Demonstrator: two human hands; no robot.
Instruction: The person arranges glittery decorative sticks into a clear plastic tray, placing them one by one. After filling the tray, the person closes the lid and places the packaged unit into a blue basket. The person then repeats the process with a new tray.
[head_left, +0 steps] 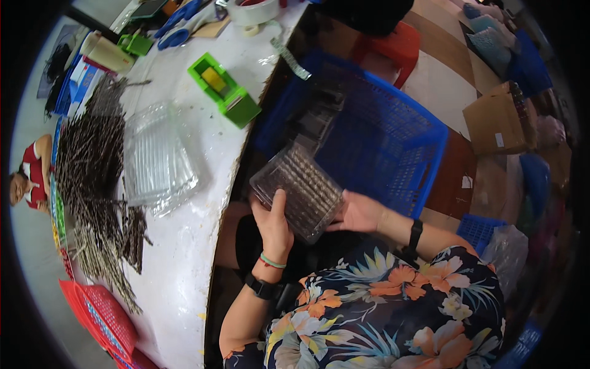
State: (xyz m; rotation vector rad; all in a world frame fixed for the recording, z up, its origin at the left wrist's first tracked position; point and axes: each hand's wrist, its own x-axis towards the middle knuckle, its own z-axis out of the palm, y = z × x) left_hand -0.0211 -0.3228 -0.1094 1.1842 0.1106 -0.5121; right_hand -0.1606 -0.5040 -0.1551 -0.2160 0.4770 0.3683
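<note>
Both hands are holding one clear plastic box (298, 187), which is sitting tilted in front of the person's torso, just off the table edge and beside the blue basket (430, 117). Left hand (271, 226) is gripping the box's left side, partly closed, thumb pressing flat on the upper face, the other fingers mostly hiding behind it. Right hand (359, 212) is holding the right edge near the lower corner, half curled (fingertips are hiding, so can't tell their exact curl). Pale, knobbly rows are showing through the plastic.

Inside the basket, at least one dark, shiny pack (316, 117) is lying toward the table side. On the white table (178, 264), a green tape dispenser (224, 90) is standing near the edge, and a stack of clear trays (160, 157) is lying next to a big heap of dark sticks (92, 138). Blue-handled scissors (174, 38) and a wide tape roll (253, 12) are resting at the far end. A red stool (399, 52) is standing past the basket, a cardboard box (501, 120) is sitting to its right, and another person (32, 172) is showing beyond the table.
</note>
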